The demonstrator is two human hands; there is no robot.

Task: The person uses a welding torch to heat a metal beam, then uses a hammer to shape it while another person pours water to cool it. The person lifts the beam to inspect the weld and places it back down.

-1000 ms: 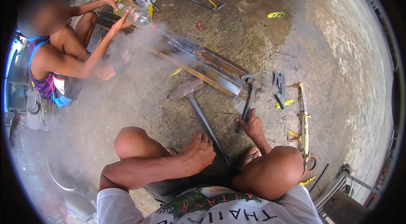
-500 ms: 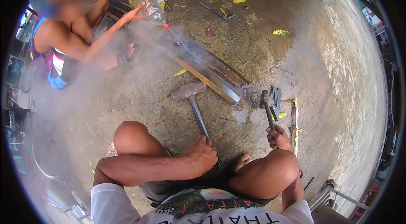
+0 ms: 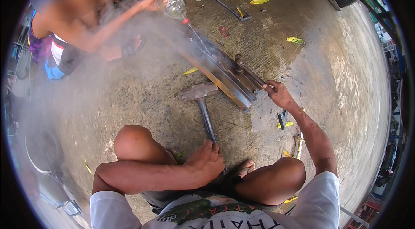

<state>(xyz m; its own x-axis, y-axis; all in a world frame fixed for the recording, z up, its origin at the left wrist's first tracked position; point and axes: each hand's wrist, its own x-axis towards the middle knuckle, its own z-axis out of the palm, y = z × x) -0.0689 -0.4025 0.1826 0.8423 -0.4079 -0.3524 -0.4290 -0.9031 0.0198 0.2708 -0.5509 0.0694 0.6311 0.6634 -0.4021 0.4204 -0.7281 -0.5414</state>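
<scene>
My left hand (image 3: 207, 160) is closed round the dark handle of a sledgehammer (image 3: 199, 92), whose blocky rusty head points away from me. Further right, my right hand (image 3: 280, 95) grips the end of a smaller hammer (image 3: 252, 74). That hammer's head lies over the right side of a long brown steel channel beam (image 3: 235, 97); whether it touches the metal I cannot tell. Across from me a co-worker squeezes a clear plastic bottle (image 3: 172, 6) with a red cap in both hands. A stream of water runs from it onto the beam, and steam rises there.
Rough wet concrete (image 3: 268, 25) surrounds the beam. An L-shaped metal bar (image 3: 233, 9) and several yellow leaves lie beyond it. Close to my right forearm are a dark metal piece (image 3: 282, 119) and a pale rod (image 3: 298, 144). Steam blurs the left side.
My right hand has swung forward and left, bringing the small hammer from beside my knee to over the beam. My left hand stays on the sledgehammer; water keeps pouring.
</scene>
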